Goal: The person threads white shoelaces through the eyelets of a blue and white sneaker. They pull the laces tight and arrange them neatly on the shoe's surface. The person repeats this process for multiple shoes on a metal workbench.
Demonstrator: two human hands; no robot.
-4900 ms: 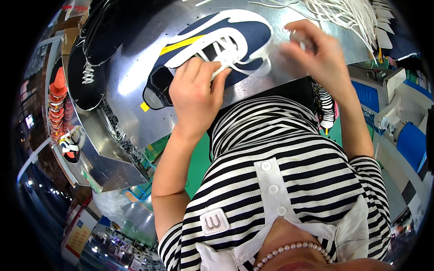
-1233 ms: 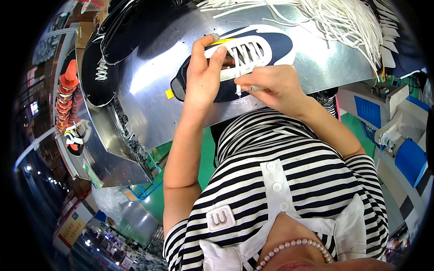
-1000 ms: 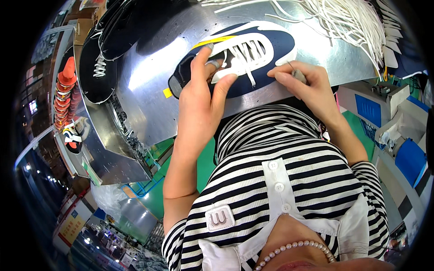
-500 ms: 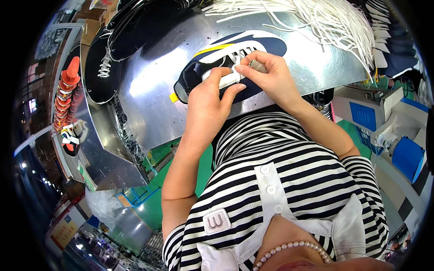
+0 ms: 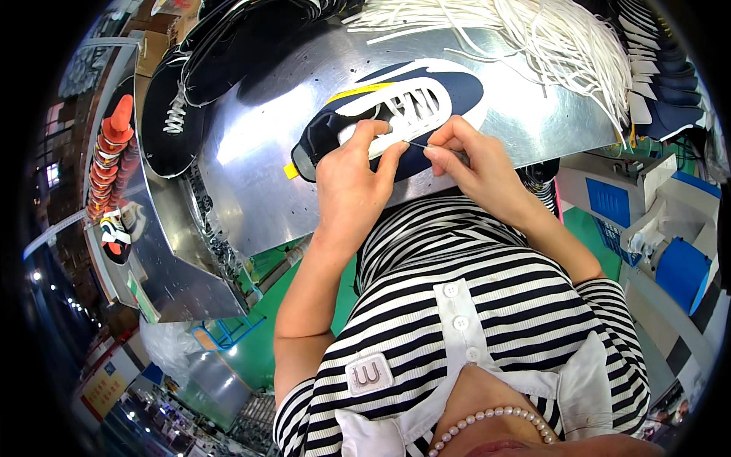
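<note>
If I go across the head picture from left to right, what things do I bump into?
Stack of orange cones → black shoe with white laces → left hand → right hand → blue bin.
</note>
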